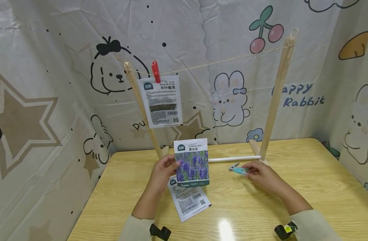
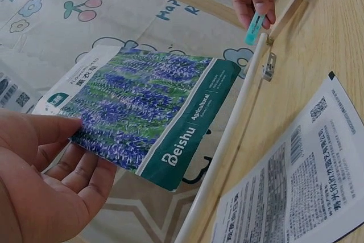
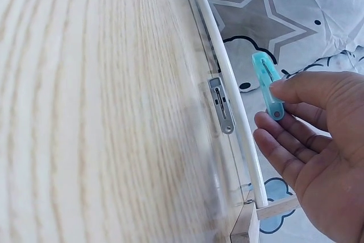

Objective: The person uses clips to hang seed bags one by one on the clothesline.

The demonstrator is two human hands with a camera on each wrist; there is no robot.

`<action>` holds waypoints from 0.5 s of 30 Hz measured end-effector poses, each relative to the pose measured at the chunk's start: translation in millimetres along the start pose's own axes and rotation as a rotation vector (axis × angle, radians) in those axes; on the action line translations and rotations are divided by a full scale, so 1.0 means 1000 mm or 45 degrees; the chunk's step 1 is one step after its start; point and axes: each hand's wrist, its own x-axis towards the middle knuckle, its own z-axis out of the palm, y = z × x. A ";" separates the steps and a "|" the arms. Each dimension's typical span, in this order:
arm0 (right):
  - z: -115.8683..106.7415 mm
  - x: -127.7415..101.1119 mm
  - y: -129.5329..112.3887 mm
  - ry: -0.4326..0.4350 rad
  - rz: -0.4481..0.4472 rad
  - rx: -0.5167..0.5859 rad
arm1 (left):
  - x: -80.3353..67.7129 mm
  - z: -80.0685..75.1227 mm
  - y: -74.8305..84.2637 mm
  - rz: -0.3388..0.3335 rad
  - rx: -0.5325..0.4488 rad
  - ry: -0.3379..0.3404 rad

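Head view: left hand (image 1: 162, 172) pinches the lavender seed packet (image 1: 192, 163) by its edge, upright above the desk (image 1: 307, 187), face visible. Right hand (image 1: 260, 174) pinches a teal clothespin (image 1: 239, 170) by its tail, near the rack's white bar (image 1: 234, 158). Spare packet (image 1: 188, 201) lies flat below.

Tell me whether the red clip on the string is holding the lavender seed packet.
No, the red clip pins a white packet to the string; the lavender seed packet is in the left hand.

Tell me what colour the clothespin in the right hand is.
Light teal clothespin, clearest in the right wrist view.
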 end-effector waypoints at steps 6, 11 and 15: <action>-0.001 0.000 -0.002 0.002 -0.006 0.023 | 0.001 0.001 0.004 -0.007 0.009 -0.006; -0.003 -0.001 -0.005 0.012 -0.007 0.008 | 0.003 0.001 0.010 0.004 0.026 -0.016; -0.004 -0.001 -0.007 0.016 -0.005 0.009 | 0.004 0.002 0.014 0.024 0.036 -0.005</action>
